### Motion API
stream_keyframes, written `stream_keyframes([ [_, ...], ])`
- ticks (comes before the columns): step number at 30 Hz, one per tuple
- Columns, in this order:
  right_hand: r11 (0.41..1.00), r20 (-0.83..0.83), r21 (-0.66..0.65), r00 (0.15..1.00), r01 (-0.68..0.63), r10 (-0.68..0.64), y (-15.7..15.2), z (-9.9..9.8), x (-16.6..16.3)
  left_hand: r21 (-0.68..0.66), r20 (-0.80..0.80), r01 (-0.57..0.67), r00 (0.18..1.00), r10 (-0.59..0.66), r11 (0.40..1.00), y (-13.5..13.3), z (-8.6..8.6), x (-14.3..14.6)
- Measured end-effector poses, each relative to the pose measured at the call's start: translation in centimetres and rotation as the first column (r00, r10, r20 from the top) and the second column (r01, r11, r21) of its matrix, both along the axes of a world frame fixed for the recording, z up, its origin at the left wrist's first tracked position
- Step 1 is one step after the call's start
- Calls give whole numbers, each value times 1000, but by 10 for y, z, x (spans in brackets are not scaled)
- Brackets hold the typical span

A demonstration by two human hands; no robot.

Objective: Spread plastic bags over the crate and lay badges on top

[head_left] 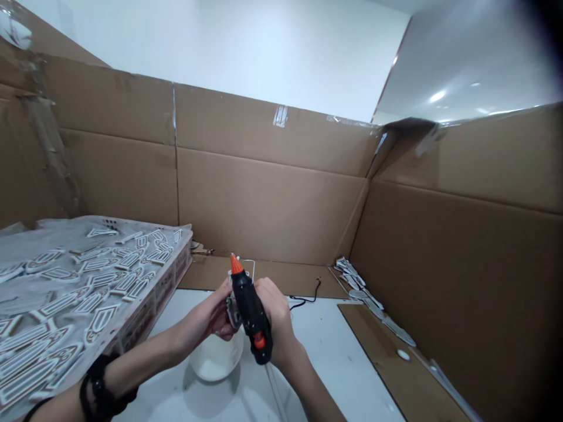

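My right hand (pixel 276 308) is closed round a black hot glue gun (pixel 253 310) with an orange nozzle and an orange part near its rear. The nozzle points up and away from me. A pale glue stick (pixel 275 390) trails from the gun's back end. Beside it, my left hand (pixel 219 313) has its fingers curled round a small greyish piece (pixel 234 310), mostly hidden behind the gun. Below both hands a white bowl (pixel 215 358) stands on the white table (pixel 325 346).
A white plastic basket (pixel 182 249) on the left carries many flat white pieces with brown edging (pixel 101 319). Similar pieces (pixel 358 284) lie along the right cardboard wall (pixel 466 281). A black cable (pixel 308 299) lies behind my hands. A white disc (pixel 403 354) rests on a cardboard strip (pixel 387 375).
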State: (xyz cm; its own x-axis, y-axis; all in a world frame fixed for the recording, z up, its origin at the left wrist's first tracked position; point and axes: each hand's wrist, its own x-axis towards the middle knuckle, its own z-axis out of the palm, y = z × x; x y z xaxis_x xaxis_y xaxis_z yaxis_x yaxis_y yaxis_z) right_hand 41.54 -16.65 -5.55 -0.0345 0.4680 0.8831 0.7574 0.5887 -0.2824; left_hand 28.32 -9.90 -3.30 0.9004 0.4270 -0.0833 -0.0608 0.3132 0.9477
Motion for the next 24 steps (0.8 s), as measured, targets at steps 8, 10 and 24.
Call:
stream_keyframes([
  [8,914,-492,-332,870,-234,44,-3,5,-1,263,-31,-60,997,71,963,3,-6,-1],
  [10,897,-543,-355,839,-263,31,-3,6,-1,277,-26,-83,995,94,957,2,-4,-1],
  [24,923,-452,-380,883,-66,-123,-15,18,16,268,9,-266,962,274,926,-4,13,0],
])
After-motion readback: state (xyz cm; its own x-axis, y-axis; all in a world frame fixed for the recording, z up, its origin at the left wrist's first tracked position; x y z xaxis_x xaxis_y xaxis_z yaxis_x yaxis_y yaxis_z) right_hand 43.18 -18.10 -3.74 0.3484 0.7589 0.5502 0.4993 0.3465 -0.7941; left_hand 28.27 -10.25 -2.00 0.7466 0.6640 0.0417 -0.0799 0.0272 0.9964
